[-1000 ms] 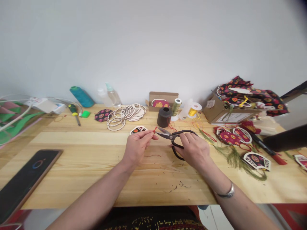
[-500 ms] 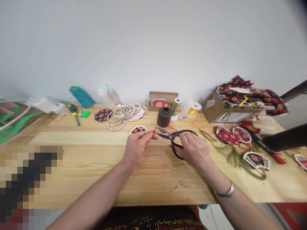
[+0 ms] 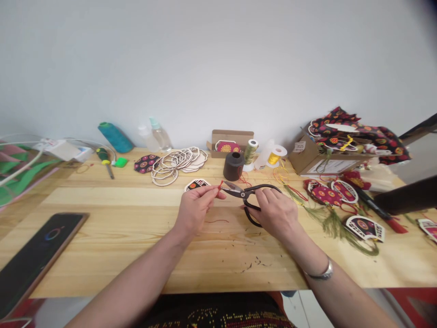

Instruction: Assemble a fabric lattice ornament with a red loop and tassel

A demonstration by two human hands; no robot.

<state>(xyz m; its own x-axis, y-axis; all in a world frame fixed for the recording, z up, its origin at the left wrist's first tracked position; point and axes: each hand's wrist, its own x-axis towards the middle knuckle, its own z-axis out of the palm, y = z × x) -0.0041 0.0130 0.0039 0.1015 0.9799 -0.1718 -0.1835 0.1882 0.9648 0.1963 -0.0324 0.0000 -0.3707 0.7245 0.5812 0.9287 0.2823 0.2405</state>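
Observation:
Between the thumb and fingers of my left hand [image 3: 196, 207] is pinched a red cord [image 3: 220, 185], its short end sticking up. My right hand [image 3: 277, 207] grips black-handled scissors [image 3: 243, 193], whose blades are parted and point left at the cord. Just behind my left hand lies a patterned ornament [image 3: 197, 184] with a pale cut-out frame, partly covered by the hand. A loose piece of red thread [image 3: 217, 221] rests on the wooden table [image 3: 136, 246] below the hands.
A phone [image 3: 37, 259] lies at the left. Behind stand a black thread cone [image 3: 234, 166], a yellow spool [image 3: 275, 157] and a small cardboard box [image 3: 233, 135]. Wooden frames [image 3: 179, 164] are piled left of them. Tasselled ornaments [image 3: 364, 228] and a fabric-filled box [image 3: 324, 159] sit right.
Both hands, the cord and the scissors hold nearly the same positions. The phone at the left, blurred out before, now shows clearly.

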